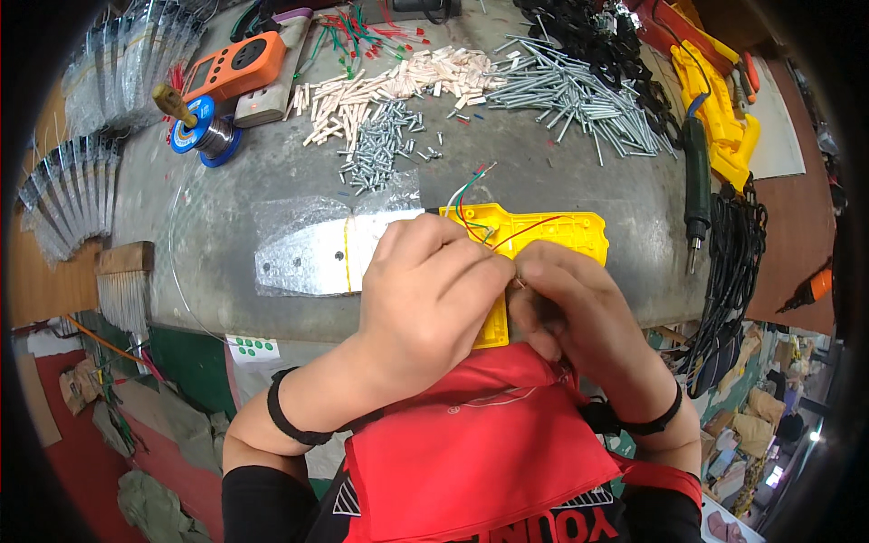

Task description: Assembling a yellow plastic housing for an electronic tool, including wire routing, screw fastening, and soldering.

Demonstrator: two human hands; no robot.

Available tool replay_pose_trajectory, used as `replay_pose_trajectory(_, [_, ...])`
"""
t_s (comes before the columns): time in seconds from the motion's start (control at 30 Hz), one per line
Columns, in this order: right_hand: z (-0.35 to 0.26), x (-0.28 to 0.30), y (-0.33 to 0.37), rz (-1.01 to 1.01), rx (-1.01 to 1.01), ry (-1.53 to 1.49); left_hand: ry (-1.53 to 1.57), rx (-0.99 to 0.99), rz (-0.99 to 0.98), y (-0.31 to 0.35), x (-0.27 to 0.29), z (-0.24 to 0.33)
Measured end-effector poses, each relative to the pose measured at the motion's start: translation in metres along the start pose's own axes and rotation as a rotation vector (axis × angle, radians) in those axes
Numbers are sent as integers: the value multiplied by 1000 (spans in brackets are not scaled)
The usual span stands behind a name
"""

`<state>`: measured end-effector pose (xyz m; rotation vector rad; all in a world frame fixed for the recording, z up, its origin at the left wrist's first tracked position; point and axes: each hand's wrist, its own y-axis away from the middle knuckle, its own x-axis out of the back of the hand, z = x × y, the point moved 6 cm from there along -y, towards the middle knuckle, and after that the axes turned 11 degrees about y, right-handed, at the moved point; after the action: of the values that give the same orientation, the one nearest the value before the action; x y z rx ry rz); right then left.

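Observation:
My left hand [430, 285] and my right hand [575, 303] meet fingertip to fingertip over a yellow plastic housing half [575, 233]. Both are closed in a pinch, and what they hold is mostly hidden; only a tiny bit shows between the fingers. Thin red, green and white wires [471, 195] rise from the housing just beyond my fingers, and a dark red wire [529, 231] crosses its inside. Left of my left hand lies a flat silver blade-shaped part [312, 258] in clear plastic wrap, its right end hidden behind the hand.
Piles of short screws [385, 145], pale sleeves [407, 81] and long screws [579, 100] lie at the back. A soldering iron [695, 190] hangs at the right, by black cables [729, 271]. Left stand a solder spool [215, 138] and an orange meter [237, 65].

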<state>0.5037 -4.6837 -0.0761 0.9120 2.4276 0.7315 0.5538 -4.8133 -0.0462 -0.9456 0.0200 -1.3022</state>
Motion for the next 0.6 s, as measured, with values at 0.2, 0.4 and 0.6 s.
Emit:
replay_pose_trajectory(0.2, [-13, 4, 4, 287, 445, 641, 167, 144, 4, -4, 0, -10])
replay_pose_trajectory(0.4, [15, 1, -13, -295, -101, -292, 43, -34, -7, -2, -3, -1])
replay_pose_trajectory(0.6, [-25, 1, 11, 362, 792, 1007, 189, 124, -4, -4, -1, -12])
